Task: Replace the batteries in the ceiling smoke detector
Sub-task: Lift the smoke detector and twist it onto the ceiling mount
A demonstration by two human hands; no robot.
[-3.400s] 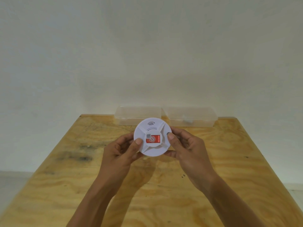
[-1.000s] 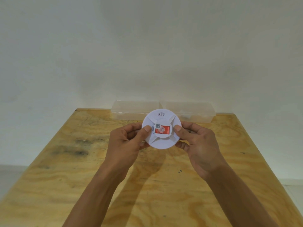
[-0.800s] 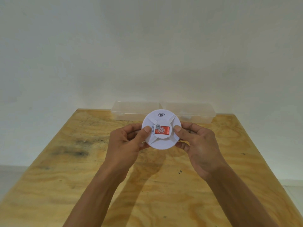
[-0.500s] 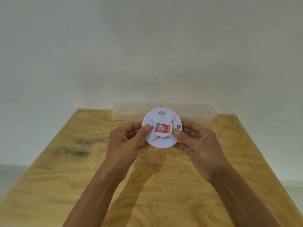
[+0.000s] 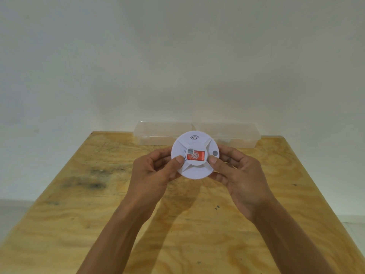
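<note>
Head view, the only one here: the white round smoke detector [image 5: 195, 155] is being held up in the air above the plywood table [image 5: 83, 214], clamped between both hands, face toward the camera. Compared to about half a second back, barely anything is being changed; the right thumb is sitting lower on the face than a second ago, so the small grey button [image 5: 215, 153] at the right edge is now being left uncovered. The red sticker [image 5: 196, 155] with the little QR square is being kept roughly level in the middle.

The left hand [image 5: 156, 173] is being closed on the left rim, thumb pressed on the front, fingers curled behind. The right hand [image 5: 239, 175] is being closed on the right rim the same way.

Behind the detector, two clear plastic boxes [image 5: 162, 132] are being kept side by side at the far table edge against the wall; their middle parts are being blocked by the detector. Something dark is sitting in the right box, too blurry to be made out. The detector's back and any battery cover are being hidden. Both forearms are being cut off at the bottom.
</note>
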